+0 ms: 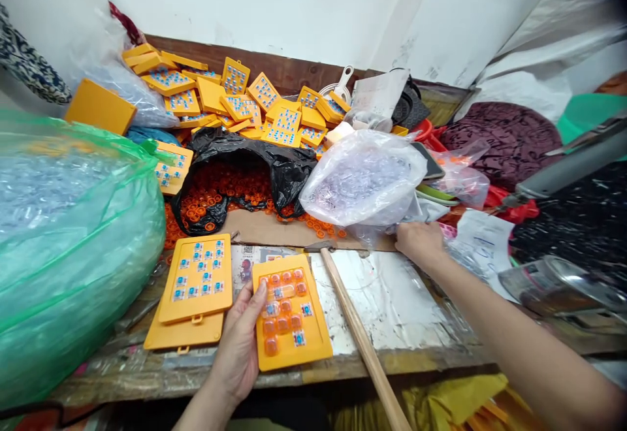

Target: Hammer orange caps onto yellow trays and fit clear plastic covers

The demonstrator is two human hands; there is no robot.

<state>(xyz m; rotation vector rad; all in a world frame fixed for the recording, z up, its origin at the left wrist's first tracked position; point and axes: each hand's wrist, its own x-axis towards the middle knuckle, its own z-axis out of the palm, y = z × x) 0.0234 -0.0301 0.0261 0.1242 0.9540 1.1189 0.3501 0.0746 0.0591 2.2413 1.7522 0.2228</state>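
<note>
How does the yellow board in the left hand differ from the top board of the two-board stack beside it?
The held board carries clear orange caps over most of its pieces; the stacked board shows none.
The held board is gripped by the left hand; the stacked board rests on a lower board.
Both are yellow, with blue-centred pieces visible.

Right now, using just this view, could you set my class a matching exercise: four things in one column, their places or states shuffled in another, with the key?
Column one
1. Left hand
2. Right hand
3. Black bag
4. Wooden stick

Column two
A. Open, with small orange pieces inside
B. Pale brown and slanting
C. Holding a yellow panel
D. Beside the white bag

Right pairs: 1-C, 2-D, 3-A, 4-B
</note>
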